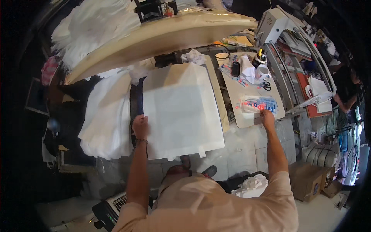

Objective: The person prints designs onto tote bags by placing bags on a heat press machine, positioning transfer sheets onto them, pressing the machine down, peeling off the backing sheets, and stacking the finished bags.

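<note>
A flat white sheet-like piece lies over a board in front of me, with small tabs at its near edge; whether it is cloth or paper I cannot tell. My left hand is closed at the left edge of this white piece, its fingers curled around the edge. On the side table to the right, my right hand pinches the near edge of a stack of clear printed film sheets with red and blue lettering. The fingertips are partly hidden from above.
A long padded cream-coloured panel arches across behind the board. White fabric is piled to the left. The side table bears scissors, a mug, a phone and a pen holder. A metal-framed machine stands beyond; another person is far right.
</note>
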### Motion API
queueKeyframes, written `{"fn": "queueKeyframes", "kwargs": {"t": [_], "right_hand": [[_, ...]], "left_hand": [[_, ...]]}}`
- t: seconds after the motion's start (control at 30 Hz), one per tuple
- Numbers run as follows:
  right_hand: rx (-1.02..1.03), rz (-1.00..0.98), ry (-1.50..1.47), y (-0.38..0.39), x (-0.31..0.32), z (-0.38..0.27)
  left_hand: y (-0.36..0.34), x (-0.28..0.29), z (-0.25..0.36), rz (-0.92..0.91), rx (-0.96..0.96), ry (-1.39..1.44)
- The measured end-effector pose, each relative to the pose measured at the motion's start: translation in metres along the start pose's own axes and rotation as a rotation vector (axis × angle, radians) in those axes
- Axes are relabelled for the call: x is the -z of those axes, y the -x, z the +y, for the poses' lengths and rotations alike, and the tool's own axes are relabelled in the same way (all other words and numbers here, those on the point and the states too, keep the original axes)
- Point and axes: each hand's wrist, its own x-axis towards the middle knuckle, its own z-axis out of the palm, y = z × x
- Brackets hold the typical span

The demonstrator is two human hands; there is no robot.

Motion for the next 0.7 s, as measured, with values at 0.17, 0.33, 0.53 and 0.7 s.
{"fn": "queueKeyframes", "kwargs": {"t": [0.17,0.33,0.53,0.7], "right_hand": [[-0.148,0.124,-0.341,-0.006,-0.008,0.009],[-0.112,0.196,-0.385,-0.022,0.0,0.01],[-0.043,0.585,-0.411,-0.044,0.03,-0.067],[0.507,0.639,-0.37,-0.039,0.067,-0.231]], "left_hand": [[0.007,0.008,0.008,0.066,-0.185,-0.132],[-0.006,0.005,-0.009,0.088,-0.133,-0.108],[-0.002,0.005,-0.005,0.069,-0.091,-0.135],[0.013,0.039,0.042,0.19,-0.327,-0.397]]}}
